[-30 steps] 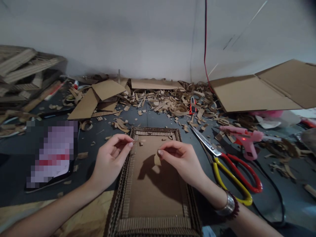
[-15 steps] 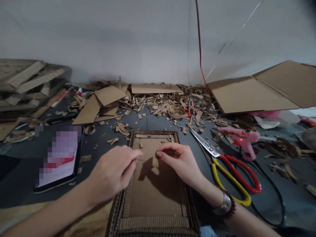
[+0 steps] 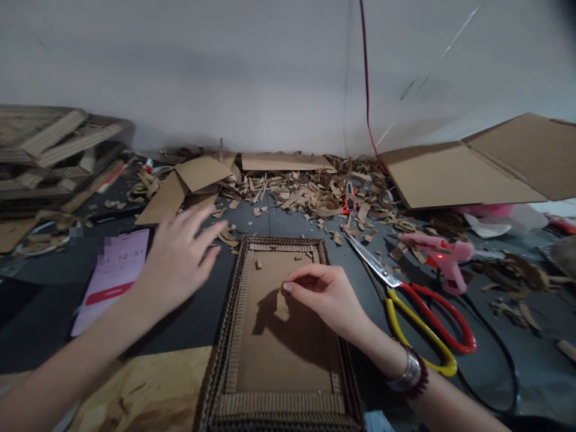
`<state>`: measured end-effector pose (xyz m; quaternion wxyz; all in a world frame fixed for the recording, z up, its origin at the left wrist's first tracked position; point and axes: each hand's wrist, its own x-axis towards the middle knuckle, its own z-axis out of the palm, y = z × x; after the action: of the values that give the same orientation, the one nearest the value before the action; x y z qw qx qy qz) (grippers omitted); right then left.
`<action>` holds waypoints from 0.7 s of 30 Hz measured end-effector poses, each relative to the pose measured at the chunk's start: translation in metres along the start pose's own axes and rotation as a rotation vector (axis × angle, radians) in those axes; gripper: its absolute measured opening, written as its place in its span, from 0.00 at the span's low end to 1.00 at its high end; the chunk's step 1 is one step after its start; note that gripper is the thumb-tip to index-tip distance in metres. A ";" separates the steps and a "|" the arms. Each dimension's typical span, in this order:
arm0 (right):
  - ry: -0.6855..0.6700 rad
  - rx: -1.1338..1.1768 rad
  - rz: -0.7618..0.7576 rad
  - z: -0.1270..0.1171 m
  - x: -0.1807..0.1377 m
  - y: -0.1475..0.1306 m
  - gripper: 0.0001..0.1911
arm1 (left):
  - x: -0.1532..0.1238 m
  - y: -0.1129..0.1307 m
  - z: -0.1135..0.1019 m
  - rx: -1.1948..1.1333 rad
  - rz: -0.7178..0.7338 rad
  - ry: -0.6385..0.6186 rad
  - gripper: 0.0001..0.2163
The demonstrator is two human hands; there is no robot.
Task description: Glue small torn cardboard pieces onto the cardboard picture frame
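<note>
A plain grey-white wall (image 3: 202,78) is rising behind a dark grey tabletop (image 3: 288,223), where curled brown cardboard scraps (image 3: 315,195) are lying beyond the fingers of both hands. Through the head camera I am seeing my left hand (image 3: 177,255) hovering, blurred, its fingers released and spread. A flat phone with a lilac screen (image 3: 112,273) is lying to the left of those fingers. With my right hand (image 3: 324,297) I am pinching a small tan cardboard strip (image 3: 282,307) between thumb and forefinger; it is hanging just below the fingertips. Under them, a rectangular brown cardboard tray with corrugated edges (image 3: 283,405) is resting. Well to the right of these fingers, steel scissors with red and yellow handles (image 3: 395,282) are lying near a pink plastic glue gun (image 3: 454,249).
</note>
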<state>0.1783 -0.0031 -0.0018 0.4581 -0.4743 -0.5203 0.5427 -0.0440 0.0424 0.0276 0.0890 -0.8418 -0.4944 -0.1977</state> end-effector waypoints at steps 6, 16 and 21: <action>-0.048 -0.084 -0.011 0.002 -0.002 0.005 0.03 | -0.013 0.056 -0.001 -0.834 -0.163 -0.459 0.08; -0.086 -0.152 -0.064 0.003 -0.005 0.008 0.04 | -0.015 0.060 0.020 -1.218 -0.439 -0.425 0.02; -0.141 -0.191 -0.118 0.004 -0.005 0.005 0.04 | -0.025 0.061 0.024 -1.086 -0.309 -0.294 0.02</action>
<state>0.1750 -0.0087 -0.0069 0.4042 -0.4450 -0.6274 0.4950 0.0037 0.0010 -0.0017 -0.4546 -0.7034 -0.4467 -0.3145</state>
